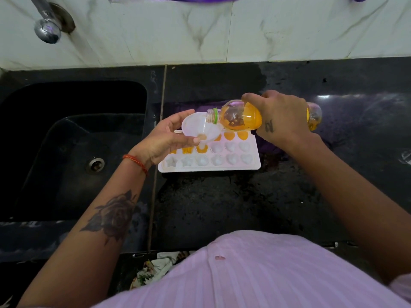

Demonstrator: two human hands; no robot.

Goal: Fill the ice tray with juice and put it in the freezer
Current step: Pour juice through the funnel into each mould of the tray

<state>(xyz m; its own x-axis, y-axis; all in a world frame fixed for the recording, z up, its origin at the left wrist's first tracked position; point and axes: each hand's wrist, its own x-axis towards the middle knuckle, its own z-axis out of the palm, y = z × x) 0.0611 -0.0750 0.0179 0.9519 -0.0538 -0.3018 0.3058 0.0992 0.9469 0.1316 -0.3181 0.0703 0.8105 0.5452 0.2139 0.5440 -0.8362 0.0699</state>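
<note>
Head view: filling roughly half done. Back row and part of middle row orange, front row not yet filled; freezer step still ahead. White ice tray [209,162] flat on black counter [222,207] beside sink [66,130], star and heart moulds. Left hand [165,138] cupped around white funnel [200,128]. Right hand [280,117] gripping tilted juice bottle [241,117], mouth over funnel.

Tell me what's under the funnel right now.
The white ice tray: the funnel spout sits over a middle-row cell holding juice. The back-row cells beneath its bowl are hidden.
</note>
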